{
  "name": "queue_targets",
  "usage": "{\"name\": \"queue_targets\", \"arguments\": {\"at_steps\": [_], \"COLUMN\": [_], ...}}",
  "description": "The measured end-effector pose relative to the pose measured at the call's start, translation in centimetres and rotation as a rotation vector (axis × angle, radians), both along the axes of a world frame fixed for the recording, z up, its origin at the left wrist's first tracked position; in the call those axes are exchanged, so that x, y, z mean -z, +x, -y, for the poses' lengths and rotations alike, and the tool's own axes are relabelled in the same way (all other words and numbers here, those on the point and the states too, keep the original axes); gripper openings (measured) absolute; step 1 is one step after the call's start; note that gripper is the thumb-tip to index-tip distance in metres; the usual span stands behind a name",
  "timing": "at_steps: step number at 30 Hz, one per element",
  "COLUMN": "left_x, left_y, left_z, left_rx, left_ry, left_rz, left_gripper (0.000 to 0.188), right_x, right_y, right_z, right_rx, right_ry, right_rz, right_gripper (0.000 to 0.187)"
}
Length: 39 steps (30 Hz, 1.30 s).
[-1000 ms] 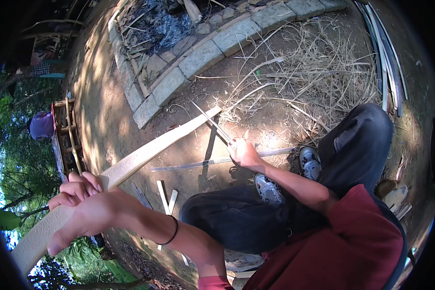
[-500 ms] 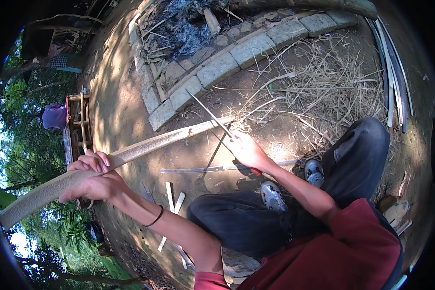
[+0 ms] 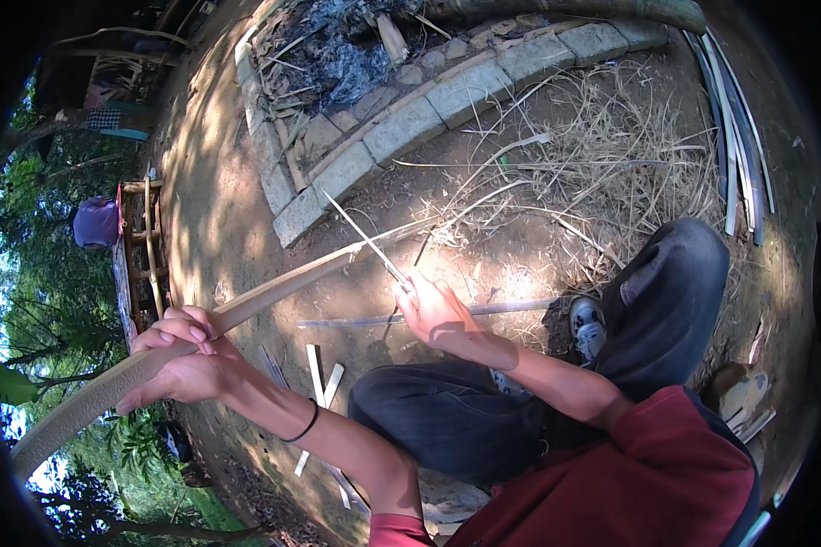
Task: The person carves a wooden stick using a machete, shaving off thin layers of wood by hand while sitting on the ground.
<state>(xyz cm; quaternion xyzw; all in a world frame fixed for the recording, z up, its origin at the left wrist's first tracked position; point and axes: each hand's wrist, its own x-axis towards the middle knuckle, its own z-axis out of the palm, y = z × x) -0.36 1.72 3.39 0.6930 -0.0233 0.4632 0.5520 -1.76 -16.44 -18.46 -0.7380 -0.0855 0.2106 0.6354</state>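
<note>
My left hand (image 3: 184, 363) grips a long, flat, curved bamboo slat (image 3: 274, 290) near its left part; the slat runs from the lower left up to the centre. My right hand (image 3: 436, 314) holds a thin bright blade or sliver (image 3: 367, 242) that points up and left, its lower part meeting the slat's far end. Both forearms come in from the lower edge. My legs in dark trousers are bent below the hands, one shoe (image 3: 588, 325) beside the right wrist.
A grey stone-block border (image 3: 401, 128) rings a pile of ash and sticks. Dry straw (image 3: 602, 182) lies at right, with long strips (image 3: 734, 137) at the far right. Short cut strips (image 3: 324, 383) lie on the dirt. A wooden frame (image 3: 141, 246) stands at left.
The slat has swung lower and flatter, and my left hand has shifted along it. My right hand with the blade has moved up toward the slat's end.
</note>
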Motion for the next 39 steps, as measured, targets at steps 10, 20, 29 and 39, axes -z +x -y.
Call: {"name": "queue_targets", "arguments": {"at_steps": [10,20,29,39], "left_x": [1.4,0.0,0.2,0.9], "left_y": [-0.4,-1.5,-3.2,-2.9], "left_z": [6.8,5.6,4.9,4.7], "left_rx": [-0.436,-0.594,-0.734,-0.699], "left_ry": [0.041,0.037,0.075,0.138], "left_rz": [0.052,0.047,0.058,0.068], "left_gripper": [0.081,0.084,0.085,0.082], "right_x": [7.4,3.5,2.9,2.2], "right_y": [-0.8,-1.6,-1.8,-2.5], "right_z": [0.0,-1.4,-1.2,-1.0], "right_rx": [-0.023,-0.083,-0.103,-0.069], "right_ry": [-0.262,-0.108,-0.084,0.003], "right_rz": [0.753,0.262,0.320,0.392], "right_gripper": [0.025,0.034,0.021,0.020]}}
